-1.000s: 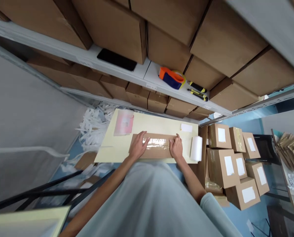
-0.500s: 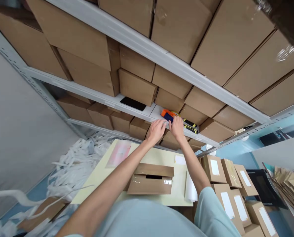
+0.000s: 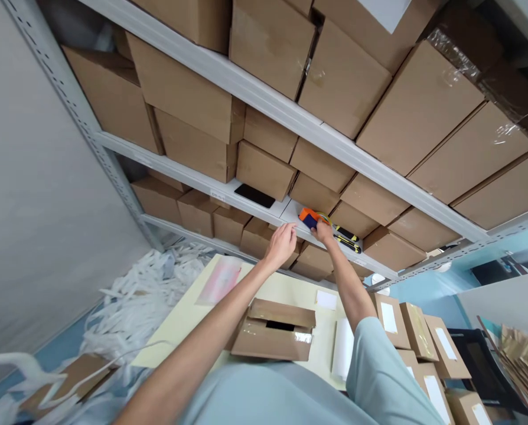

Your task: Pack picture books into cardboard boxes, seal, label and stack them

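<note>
My right hand [image 3: 323,231] is raised to the white shelf [image 3: 246,203] and its fingers close round the orange and blue tape dispenser [image 3: 310,217]. My left hand [image 3: 282,243] rests with curled fingers on the shelf's front edge, just left of the dispenser, holding nothing I can see. Below, on the pale yellow table [image 3: 188,313], lies a flat cardboard box [image 3: 275,333] with its flaps half open and a strip of clear tape on one flap.
A black phone [image 3: 254,195] and yellow-black utility knives [image 3: 347,237] lie on the shelf. Cardboard boxes fill the shelves above and below. A pink sheet [image 3: 220,281], a white label [image 3: 326,299] and a white roll [image 3: 342,348] lie on the table. Labelled boxes [image 3: 412,330] stand right; white paper strips [image 3: 144,289] left.
Both hands left the box on the table and rose to the shelf. The box flaps sprang open. My right hand closed on the tape dispenser and the view tilted upward.
</note>
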